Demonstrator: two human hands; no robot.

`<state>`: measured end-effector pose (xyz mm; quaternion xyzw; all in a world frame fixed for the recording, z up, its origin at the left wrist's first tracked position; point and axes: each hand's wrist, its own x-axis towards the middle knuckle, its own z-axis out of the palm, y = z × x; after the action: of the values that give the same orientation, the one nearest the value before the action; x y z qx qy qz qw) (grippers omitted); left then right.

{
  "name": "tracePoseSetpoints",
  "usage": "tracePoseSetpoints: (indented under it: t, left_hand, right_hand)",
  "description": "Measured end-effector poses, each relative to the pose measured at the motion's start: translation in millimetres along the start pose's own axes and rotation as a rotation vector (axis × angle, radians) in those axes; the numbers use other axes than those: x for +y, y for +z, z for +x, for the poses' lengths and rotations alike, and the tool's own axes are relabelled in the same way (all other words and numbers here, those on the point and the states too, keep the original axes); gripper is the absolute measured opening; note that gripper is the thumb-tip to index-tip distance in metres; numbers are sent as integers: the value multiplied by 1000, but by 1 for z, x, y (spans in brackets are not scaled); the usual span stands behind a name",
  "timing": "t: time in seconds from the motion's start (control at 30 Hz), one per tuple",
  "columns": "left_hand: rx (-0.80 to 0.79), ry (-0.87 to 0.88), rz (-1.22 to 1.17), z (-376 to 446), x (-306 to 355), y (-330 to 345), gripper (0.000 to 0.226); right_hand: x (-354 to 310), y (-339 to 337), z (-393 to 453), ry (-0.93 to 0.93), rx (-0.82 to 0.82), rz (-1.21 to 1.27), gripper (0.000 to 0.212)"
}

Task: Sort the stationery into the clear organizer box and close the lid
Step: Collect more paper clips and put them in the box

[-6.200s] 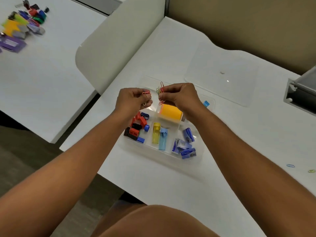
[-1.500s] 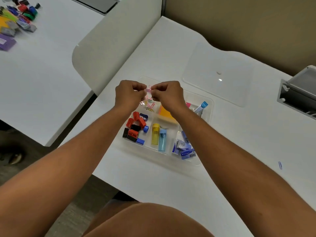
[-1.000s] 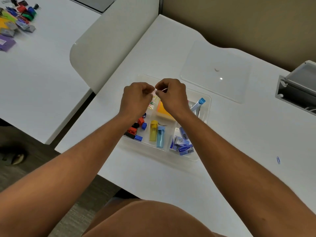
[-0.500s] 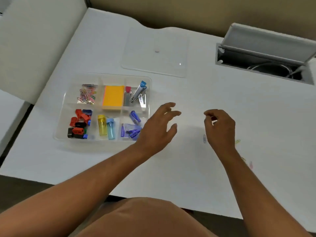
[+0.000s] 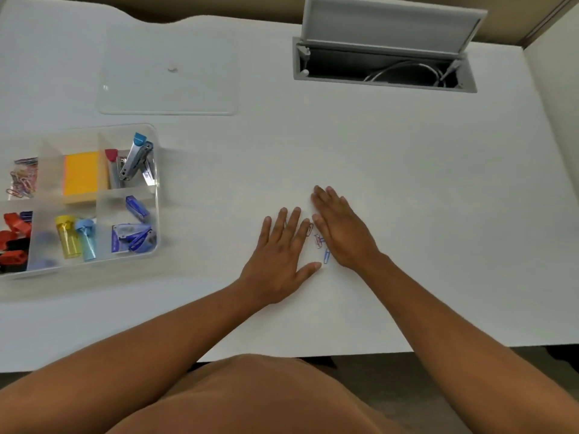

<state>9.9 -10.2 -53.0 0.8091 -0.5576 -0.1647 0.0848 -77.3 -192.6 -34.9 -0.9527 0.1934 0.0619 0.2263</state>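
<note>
Stationery already fills most of the clear organizer box (image 5: pixel 155 170), which sits at the left edge of the white worktop (image 5: pixel 376 151), well apart from the hands: a heap of coloured paper clips (image 5: pixel 22 181), an orange sticky-note pad (image 5: pixel 80 177), staplers (image 5: pixel 134 161), red and black binder clips (image 5: pixel 14 238), two small tubes (image 5: pixel 76 235) and blue staple boxes (image 5: pixel 133 236), each kind in its own compartment. Behind the box its clear lid (image 5: pixel 169 73) lies flat, leaving the box uncovered. Near the middle of the worktop a few loose paper clips (image 5: pixel 320 242) lie in the narrow gap between the two hands. Left hand (image 5: pixel 280 261) is released, palm down with fingers spread; right hand (image 5: pixel 343 231) is likewise flat and released, just beside the clips. At the far side, an open cable hatch (image 5: pixel 385 67) shows cords inside.
</note>
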Motion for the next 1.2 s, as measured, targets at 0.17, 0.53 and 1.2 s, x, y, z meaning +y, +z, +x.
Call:
tracePoseSetpoints:
  t: [0.17, 0.53, 1.2]
  left_hand:
    - [17, 137, 17, -4, 9, 8, 77]
    - [21, -190, 10, -2, 17, -9, 86]
    - [-32, -28, 101, 14, 60, -28, 41]
  right_hand:
    - [11, 11, -59, -85, 39, -6, 47]
    - [25, 0, -96, 547, 197, 366, 94]
    - [-18, 10, -72, 167, 66, -98, 51]
